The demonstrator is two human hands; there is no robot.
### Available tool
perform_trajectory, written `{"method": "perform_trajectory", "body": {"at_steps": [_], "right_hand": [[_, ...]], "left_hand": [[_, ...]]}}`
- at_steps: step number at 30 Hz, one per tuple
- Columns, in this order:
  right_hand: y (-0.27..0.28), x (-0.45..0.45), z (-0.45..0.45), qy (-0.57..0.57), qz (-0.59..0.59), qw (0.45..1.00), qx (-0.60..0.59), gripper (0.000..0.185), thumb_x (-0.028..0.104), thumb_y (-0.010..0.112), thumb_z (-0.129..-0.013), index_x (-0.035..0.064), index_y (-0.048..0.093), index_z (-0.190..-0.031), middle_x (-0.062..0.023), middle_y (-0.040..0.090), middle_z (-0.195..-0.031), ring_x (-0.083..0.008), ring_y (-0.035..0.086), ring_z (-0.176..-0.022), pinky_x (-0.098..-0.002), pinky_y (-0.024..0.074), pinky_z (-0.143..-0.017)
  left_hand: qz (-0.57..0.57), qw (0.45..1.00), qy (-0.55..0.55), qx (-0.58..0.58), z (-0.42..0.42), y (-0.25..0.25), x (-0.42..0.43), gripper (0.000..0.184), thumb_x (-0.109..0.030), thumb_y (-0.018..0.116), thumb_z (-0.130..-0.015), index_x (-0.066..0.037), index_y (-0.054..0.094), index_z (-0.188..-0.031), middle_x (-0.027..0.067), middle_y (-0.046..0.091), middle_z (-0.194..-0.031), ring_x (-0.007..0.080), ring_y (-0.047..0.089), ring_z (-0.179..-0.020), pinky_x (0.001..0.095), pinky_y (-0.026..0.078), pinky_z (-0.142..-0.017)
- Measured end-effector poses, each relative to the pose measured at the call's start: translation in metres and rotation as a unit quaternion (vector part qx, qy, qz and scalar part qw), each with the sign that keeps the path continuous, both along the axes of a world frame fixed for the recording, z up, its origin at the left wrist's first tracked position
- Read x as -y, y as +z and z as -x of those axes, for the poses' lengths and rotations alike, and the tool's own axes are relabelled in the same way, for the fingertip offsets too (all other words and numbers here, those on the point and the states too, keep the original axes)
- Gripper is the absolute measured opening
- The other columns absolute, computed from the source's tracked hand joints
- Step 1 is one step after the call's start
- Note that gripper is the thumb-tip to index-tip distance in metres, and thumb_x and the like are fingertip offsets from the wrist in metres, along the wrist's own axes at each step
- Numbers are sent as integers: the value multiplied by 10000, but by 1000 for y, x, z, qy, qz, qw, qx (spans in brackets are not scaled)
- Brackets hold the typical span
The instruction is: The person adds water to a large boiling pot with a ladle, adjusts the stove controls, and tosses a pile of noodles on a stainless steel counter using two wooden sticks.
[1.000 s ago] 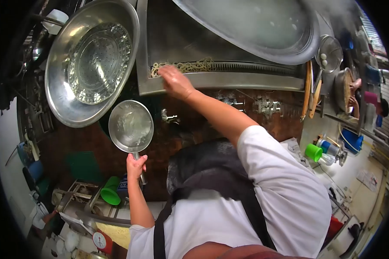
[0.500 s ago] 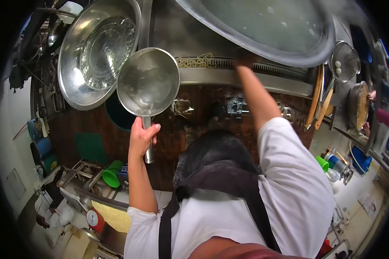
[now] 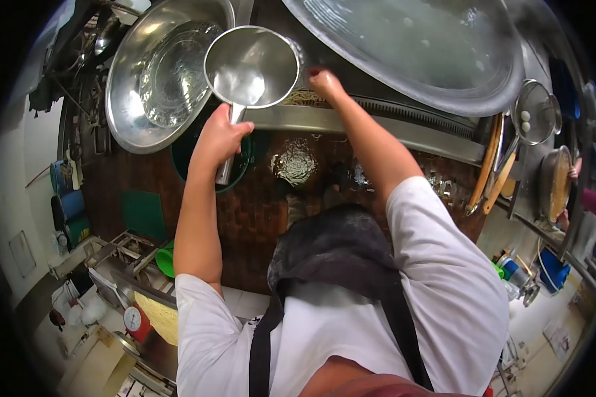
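The left hand (image 3: 224,137) has its grip wrapped round the handle (image 3: 225,172) of the ladle (image 3: 251,66), whose bowl is over the near edge of the bench (image 3: 404,130), between the basin (image 3: 122,86) on the left and the pot (image 3: 457,106) on the right. Water shows at the bowl's right rim. The right hand (image 3: 327,83) is just right of the ladle, near the noodles (image 3: 303,98); its fingers look curled, but I cannot tell whether its grip holds anything. The strainer (image 3: 543,109) at far right holds two white balls (image 3: 525,120).

Ladle (image 3: 251,66) fwd, now nr stove edge (image 3: 377,129) | R fingers (image 3: 316,73) back nr noodles (image 3: 302,98)
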State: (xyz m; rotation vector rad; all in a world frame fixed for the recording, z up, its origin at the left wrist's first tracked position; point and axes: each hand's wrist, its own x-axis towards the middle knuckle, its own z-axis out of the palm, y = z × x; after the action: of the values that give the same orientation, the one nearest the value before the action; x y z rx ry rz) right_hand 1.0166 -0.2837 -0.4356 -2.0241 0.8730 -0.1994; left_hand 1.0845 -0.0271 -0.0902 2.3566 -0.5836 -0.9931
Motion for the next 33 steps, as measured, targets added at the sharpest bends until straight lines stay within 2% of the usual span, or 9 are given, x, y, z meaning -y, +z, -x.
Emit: {"method": "perform_trajectory", "body": {"at_steps": [2, 7, 11, 14, 17, 18, 24, 26, 33], "right_hand": [[-17, 24, -12, 43, -16, 999, -28, 333, 277, 630, -862, 98, 718, -1128, -168, 715, -1093, -300, 697, -1005, -393, 531, -892], [-22, 35, -47, -22, 116, 983, -141, 290, 274, 619, -865, 54, 715, -1028, -176, 698, -1107, -320, 682, -989, -416, 528, -893], [-65, 45, -58, -46, 227, 970, -71, 241, 244, 595, -868, 15, 668, -880, -196, 665, -972, -303, 619, -877, -434, 509, -812], [-79, 66, -44, 152, 299, 942, 10, 253, 219, 586, -863, -14, 620, -773, -220, 631, -852, -278, 562, -767, -444, 494, -727], [58, 37, 14, 221, 69, 956, -179, 227, 177, 602, -815, 30, 719, -944, -213, 700, -951, -352, 682, -867, -429, 542, -761], [80, 37, 43, 263, 123, 931, -220, 272, 218, 566, -859, 37, 720, -991, -193, 701, -1085, -353, 676, -1013, -457, 522, -842], [-15, 88, 133, 308, 181, 868, -345, 330, 152, 573, -814, 90, 751, -1084, -182, 710, -1120, -347, 687, -982, -471, 532, -821], [45, 44, 74, 391, 88, 811, -427, 318, 151, 613, -782, 83, 758, -1058, -182, 714, -1101, -326, 687, -934, -469, 530, -801], [71, -10, 2, 311, -20, 945, -101, 368, 187, 603, -879, 60, 666, -1218, -181, 714, -1074, -262, 655, -867, -398, 520, -816]], "left_hand": [[-22, 999, -24, 30, -7, 2, 12, 430, -175, 724, -804, 62, 562, -1124, 146, 650, -776, 195, 597, -523, 356, 498, -540], [-82, 975, -126, 160, -21, -4, 28, 473, -252, 739, -802, 69, 580, -1111, 313, 656, -1085, 455, 628, -1069, 481, 491, -915], [-107, 968, -144, 177, -22, -3, 44, 466, -275, 737, -819, 83, 600, -1085, 316, 655, -1097, 448, 631, -1075, 482, 498, -926], [-116, 960, -160, 200, -21, -4, 57, 440, -277, 733, -821, 66, 623, -1074, 305, 663, -1093, 440, 633, -1079, 482, 503, -932], [-104, 953, -179, 221, -19, -10, 63, 420, -286, 713, -837, 51, 639, -1077, 283, 674, -1097, 422, 640, -1082, 474, 511, -939], [-108, 953, -177, 222, -18, -11, 65, 418, -290, 705, -844, 47, 640, -1082, 277, 675, -1102, 417, 641, -1083, 471, 512, -942], [-112, 948, -180, 239, -10, -10, 71, 376, -283, 651, -891, 26, 640, -1104, 252, 685, -1113, 388, 654, -1083, 464, 515, -949], [-117, 943, -184, 252, -9, -13, 72, 341, -242, 620, -897, 32, 634, -1100, 252, 688, -1106, 389, 658, -1077, 464, 518, -943], [-128, 933, -193, 277, -12, -24, 70, 289, -112, 524, -866, 53, 620, -1083, 263, 695, -1076, 398, 675, -1045, 458, 532, -911]]}}
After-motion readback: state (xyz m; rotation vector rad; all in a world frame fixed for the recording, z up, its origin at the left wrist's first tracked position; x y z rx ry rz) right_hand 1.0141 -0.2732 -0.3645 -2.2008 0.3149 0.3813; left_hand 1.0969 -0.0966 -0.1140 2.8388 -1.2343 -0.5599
